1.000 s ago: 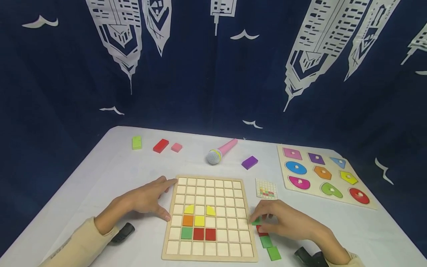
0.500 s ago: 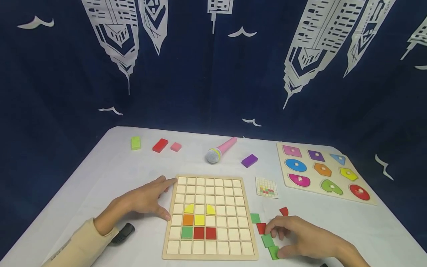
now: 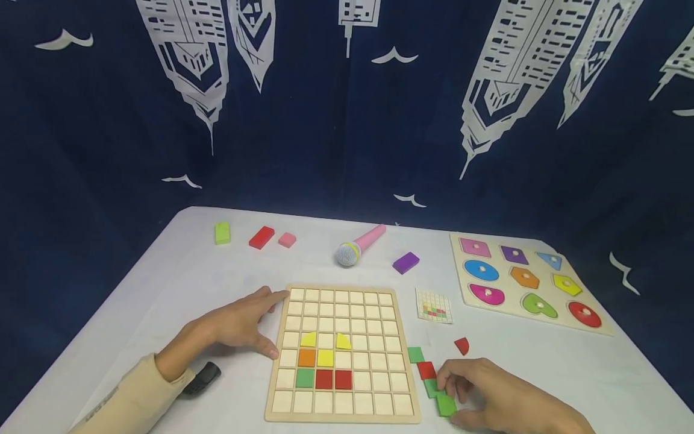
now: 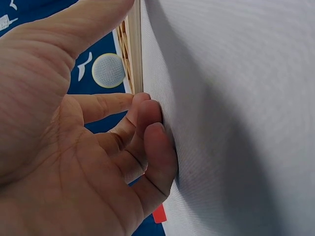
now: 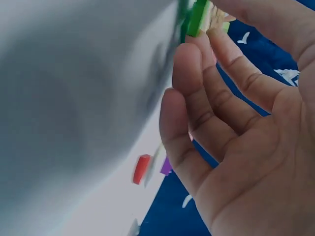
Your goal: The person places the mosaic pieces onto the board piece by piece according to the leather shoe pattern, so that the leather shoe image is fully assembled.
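The left hand (image 3: 238, 322) rests beside a wooden grid board (image 3: 273, 386), index finger and thumb spread along its left edge. On the board lie two yellow quarter-round tiles (image 3: 308, 340), an orange tile (image 3: 306, 358), a yellow square tile (image 3: 325, 358), a green tile (image 3: 305, 378) and two red tiles (image 3: 343, 380). Right of the board the right hand (image 3: 499, 395) hovers over loose tiles, index fingertip at a green tile (image 3: 431, 387) and thumb beside the lowest green tile (image 3: 446, 405). In the right wrist view, a green tile (image 5: 198, 18) shows by the fingertips.
A small pattern card (image 3: 434, 306) lies beyond the loose tiles, and a red quarter-round tile (image 3: 461, 345) nearer. Farther back are a pink microphone (image 3: 360, 246), a purple block (image 3: 406, 263), other coloured blocks and a knobbed shape puzzle (image 3: 534, 286).
The right hand has moved right and toward the person, from the upper green tile to the lower ones, uncovering the green, red and quarter-round tiles. The left hand stays put.
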Demonstrator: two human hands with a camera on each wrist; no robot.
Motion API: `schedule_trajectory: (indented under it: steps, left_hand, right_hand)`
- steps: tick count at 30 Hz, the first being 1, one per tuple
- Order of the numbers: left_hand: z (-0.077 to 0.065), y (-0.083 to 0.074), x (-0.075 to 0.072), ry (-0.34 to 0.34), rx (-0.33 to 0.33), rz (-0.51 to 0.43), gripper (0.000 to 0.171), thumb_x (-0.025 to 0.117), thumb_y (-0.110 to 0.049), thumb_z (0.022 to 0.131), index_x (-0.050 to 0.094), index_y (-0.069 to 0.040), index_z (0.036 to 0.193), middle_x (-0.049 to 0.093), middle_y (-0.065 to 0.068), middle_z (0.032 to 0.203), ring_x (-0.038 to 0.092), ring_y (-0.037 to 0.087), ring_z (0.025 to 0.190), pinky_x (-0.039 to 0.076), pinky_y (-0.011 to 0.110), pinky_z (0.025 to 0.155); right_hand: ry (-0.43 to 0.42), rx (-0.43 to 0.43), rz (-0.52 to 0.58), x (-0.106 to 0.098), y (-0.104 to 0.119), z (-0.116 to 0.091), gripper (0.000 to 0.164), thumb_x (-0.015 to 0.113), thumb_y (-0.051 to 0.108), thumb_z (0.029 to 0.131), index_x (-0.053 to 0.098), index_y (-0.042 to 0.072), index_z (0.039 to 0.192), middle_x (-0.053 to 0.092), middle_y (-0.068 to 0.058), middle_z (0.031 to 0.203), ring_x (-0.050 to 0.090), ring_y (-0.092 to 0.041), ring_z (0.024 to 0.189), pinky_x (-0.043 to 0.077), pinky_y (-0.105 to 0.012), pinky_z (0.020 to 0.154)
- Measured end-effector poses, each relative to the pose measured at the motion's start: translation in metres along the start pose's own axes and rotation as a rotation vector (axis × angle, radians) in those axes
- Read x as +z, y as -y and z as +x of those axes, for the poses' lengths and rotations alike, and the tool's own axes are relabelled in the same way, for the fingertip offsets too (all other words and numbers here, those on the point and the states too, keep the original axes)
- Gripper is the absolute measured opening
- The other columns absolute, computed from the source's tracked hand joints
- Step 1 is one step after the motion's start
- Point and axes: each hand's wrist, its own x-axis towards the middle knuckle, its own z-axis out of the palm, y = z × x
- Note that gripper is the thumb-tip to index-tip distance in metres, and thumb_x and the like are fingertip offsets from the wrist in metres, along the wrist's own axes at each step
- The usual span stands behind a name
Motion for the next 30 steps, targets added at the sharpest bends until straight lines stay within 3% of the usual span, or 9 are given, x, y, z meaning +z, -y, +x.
schedule_trajectory:
  steps: [5,13,23,30]
  left_hand:
    - [0.001,0.001,0.001,-0.006,-0.017,-0.005,0.110,0.095,-0.036,0.061,0.041,-0.009,0.152,0.053,0.002,0.114,0.051,0.018,0.107,0.048,0.046,0.099]
    - [-0.001,0.000,-0.001,0.003,-0.010,-0.001,0.109,0.095,-0.036,0.061,0.040,-0.009,0.152,0.053,0.001,0.114,0.050,0.018,0.106,0.048,0.044,0.097]
    - [-0.003,-0.001,-0.002,0.004,-0.002,-0.007,0.110,0.095,-0.035,0.061,0.040,-0.009,0.152,0.053,0.002,0.115,0.050,0.018,0.107,0.047,0.046,0.100]
    - [-0.003,-0.001,-0.002,0.002,0.009,-0.008,0.110,0.095,-0.037,0.061,0.040,-0.008,0.152,0.054,0.003,0.115,0.051,0.020,0.109,0.046,0.048,0.102]
  right_hand:
    - [-0.079,-0.273,-0.062,-0.011,0.009,0.009,0.025,0.081,0.036,0.084,0.063,0.034,0.100,0.059,0.020,0.088,0.053,0.000,0.083,0.050,-0.020,0.073]
    - [-0.244,-0.447,-0.124,-0.009,0.038,0.030,0.024,0.082,0.029,0.083,0.061,0.034,0.094,0.059,0.019,0.083,0.055,-0.001,0.080,0.048,-0.021,0.072]
    - [-0.185,-0.548,-0.091,0.002,0.077,0.062,0.017,0.082,0.027,0.084,0.066,0.028,0.092,0.061,0.015,0.081,0.055,-0.002,0.072,0.047,-0.017,0.065]
    - [-0.100,-0.537,-0.100,0.012,0.095,0.076,0.015,0.082,0.026,0.083,0.069,0.026,0.089,0.060,0.015,0.079,0.053,-0.001,0.072,0.047,-0.016,0.066]
